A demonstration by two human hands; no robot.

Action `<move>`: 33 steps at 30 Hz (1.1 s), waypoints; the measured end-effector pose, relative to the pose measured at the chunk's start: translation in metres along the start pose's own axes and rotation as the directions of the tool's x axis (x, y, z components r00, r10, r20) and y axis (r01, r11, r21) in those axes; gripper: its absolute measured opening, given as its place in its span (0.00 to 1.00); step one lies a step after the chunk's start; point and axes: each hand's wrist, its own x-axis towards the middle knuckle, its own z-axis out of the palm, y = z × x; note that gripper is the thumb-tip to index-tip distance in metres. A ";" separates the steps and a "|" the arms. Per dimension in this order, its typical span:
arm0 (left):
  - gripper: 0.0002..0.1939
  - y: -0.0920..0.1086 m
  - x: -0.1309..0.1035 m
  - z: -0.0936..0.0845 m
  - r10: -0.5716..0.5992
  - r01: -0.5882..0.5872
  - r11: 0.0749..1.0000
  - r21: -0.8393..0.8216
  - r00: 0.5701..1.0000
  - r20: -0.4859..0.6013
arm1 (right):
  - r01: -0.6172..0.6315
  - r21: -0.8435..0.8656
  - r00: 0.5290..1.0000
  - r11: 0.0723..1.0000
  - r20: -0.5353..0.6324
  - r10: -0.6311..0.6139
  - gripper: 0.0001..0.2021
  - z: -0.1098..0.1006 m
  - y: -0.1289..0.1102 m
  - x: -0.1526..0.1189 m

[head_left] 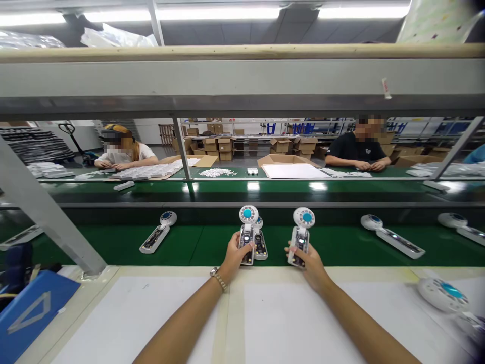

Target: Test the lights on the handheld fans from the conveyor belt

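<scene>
My left hand (pixel 237 254) is closed around a white handheld fan (pixel 247 232) with a round blue-centred head and an open handle that bares its circuit board. Just behind it, partly hidden, lies a second fan (pixel 260 245) on the green conveyor belt. To the right, my right hand (pixel 309 260) grips another fan (pixel 300 235) of the same kind, its head upright and its inner parts facing me. Both held fans are over the belt's near edge. A bracelet (pixel 219 279) circles my left wrist.
More fans lie on the belt (pixel 212 237): one to the left (pixel 155 238), one to the right (pixel 394 240). Another fan (pixel 443 296) is on the near table at right. A slanted metal post (pixel 49 207) and blue folder (pixel 38 313) stand left. Two people sit across.
</scene>
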 end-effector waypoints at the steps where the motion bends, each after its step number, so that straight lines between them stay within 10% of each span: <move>1: 0.26 0.000 -0.002 0.003 0.005 -0.005 1.000 0.002 1.000 0.021 | -0.052 0.088 0.997 0.995 0.059 0.047 0.25 0.006 0.000 -0.007; 16: 0.21 -0.011 -0.018 0.028 -0.261 0.289 0.950 -0.115 0.941 0.216 | -0.244 0.189 0.944 0.951 0.270 0.189 0.31 0.025 -0.004 -0.031; 33: 0.23 -0.007 -0.019 0.027 -0.239 0.244 0.970 0.002 0.948 0.210 | -0.142 0.103 0.947 0.984 0.305 0.105 0.28 0.021 -0.001 -0.025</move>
